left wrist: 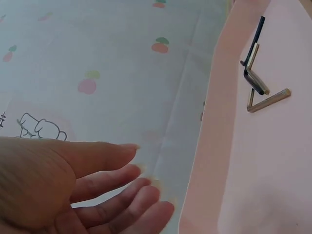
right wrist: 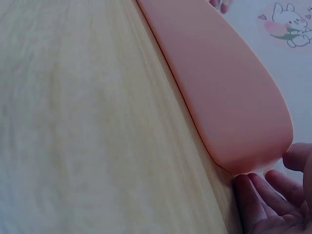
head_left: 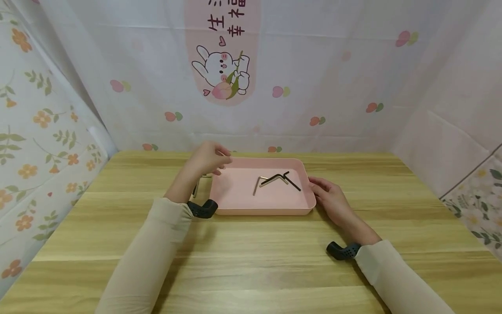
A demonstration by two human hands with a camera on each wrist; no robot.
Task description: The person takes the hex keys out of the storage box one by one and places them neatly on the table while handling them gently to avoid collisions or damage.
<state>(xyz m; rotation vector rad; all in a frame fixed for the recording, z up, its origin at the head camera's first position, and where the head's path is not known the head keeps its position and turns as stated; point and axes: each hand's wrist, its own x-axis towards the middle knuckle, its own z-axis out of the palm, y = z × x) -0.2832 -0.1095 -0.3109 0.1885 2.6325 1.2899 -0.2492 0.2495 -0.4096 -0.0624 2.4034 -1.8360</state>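
Note:
Over the left end of a pink tray (head_left: pixel 241 192), my left hand (head_left: pixel 209 159) hovers with loosely bent fingers and nothing between them. The left wrist view shows those fingertips (left wrist: pixel 146 190) beside the tray's wall. My right hand (head_left: pixel 332 201) touches the tray's right end, its thumb at the rim and its fingers (right wrist: pixel 248 195) against the outer wall. Several L-shaped hex keys lie in the tray's right half: a small silver hex key (head_left: pixel 256 187), a black hex key (head_left: pixel 270 178) overlapping a brass-toned one, and another black hex key (head_left: pixel 293 182).
More hex keys (head_left: pixel 195 188) lie on the wooden table (head_left: pixel 266 261) left of the tray, partly hidden by my left hand and wrist. A printed cloth (head_left: pixel 313 78) hangs behind the table. Dark wrist cameras (head_left: pixel 204 209) sit on both wrists.

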